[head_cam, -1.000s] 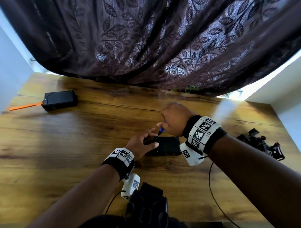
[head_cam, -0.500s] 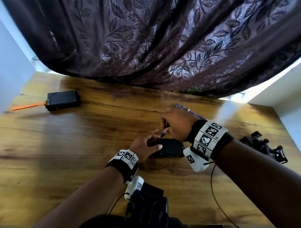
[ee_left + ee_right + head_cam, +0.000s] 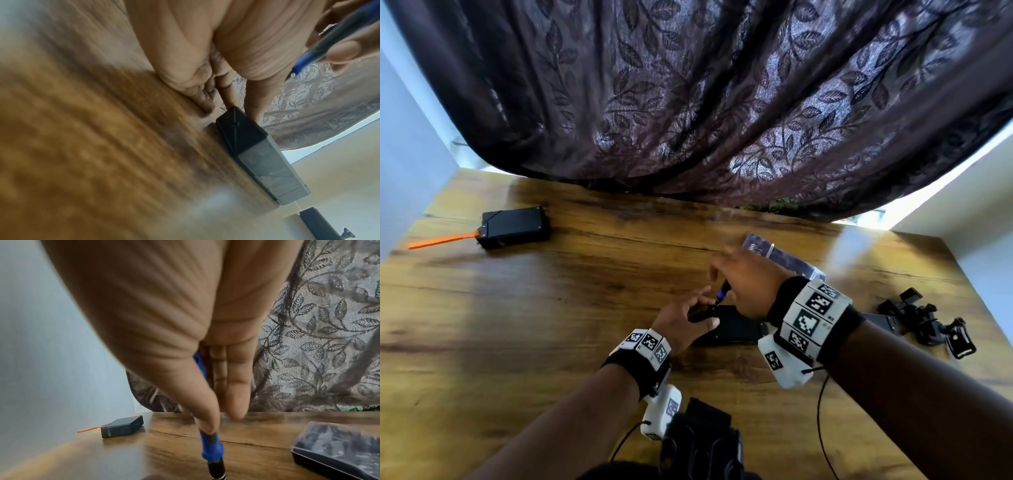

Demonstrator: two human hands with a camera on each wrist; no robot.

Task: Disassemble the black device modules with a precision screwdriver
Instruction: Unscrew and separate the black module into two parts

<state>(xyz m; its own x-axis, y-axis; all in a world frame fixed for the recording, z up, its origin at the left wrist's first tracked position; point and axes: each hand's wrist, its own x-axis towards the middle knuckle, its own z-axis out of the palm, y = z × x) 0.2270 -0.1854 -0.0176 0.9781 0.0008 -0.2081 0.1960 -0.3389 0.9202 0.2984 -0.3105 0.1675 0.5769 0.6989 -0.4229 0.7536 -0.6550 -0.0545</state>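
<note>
A black device module lies flat on the wooden table, in front of me. My left hand grips its left end, thumb on the near side and fingers on the far side. My right hand pinches a blue-handled precision screwdriver, held steeply, its tip down on the module's top near the left end. In the left wrist view the module runs away from the left fingers, with the screwdriver above. The right wrist view shows the screwdriver under the thumb; its tip is cut off.
A second black module with an orange strip lies at the far left. A clear bit case sits just behind my right hand. Black clips and mounts lie at the right. A black strapped object is at the near edge.
My right hand has shifted slightly on the screwdriver, whose tip stays at the module's left end. The clear case has come into sight behind that hand. My left hand keeps its grip.
</note>
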